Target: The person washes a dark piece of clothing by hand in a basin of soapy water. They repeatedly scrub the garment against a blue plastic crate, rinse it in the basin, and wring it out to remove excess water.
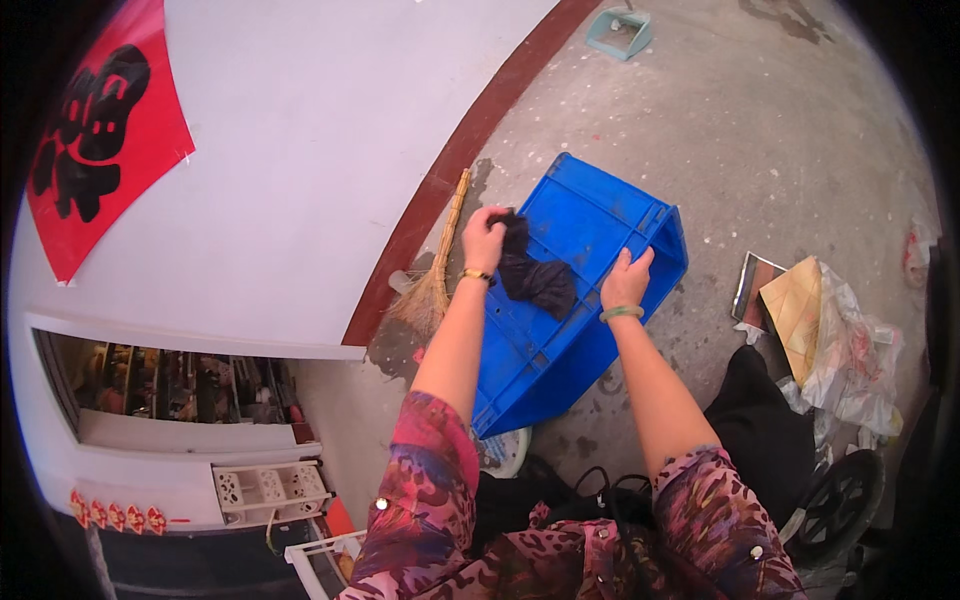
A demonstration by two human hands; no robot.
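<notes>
A blue plastic crate (592, 206) is tipped on its side before me, one broad ribbed face turned up and its opening apparently facing right. My right hand (627, 281) grips the edge of that face, thumb on top. In my left hand (485, 238) is a dark, crumpled cloth (536, 281), pinched at one end. The rest of the cloth lies draped on the blue plastic. Smudges of dirt mark the crate's surface. Its underside and most of its inside are hidden.
A straw broom (442, 270) leans near the wall's red-brown base (420, 232). Farther off stands a pale blue dustpan (619, 34). Flattened cardboard (795, 315) and plastic bags (851, 360) lie to the right, above a black wheel (838, 510). Part of a basin (517, 454) shows beneath the crate.
</notes>
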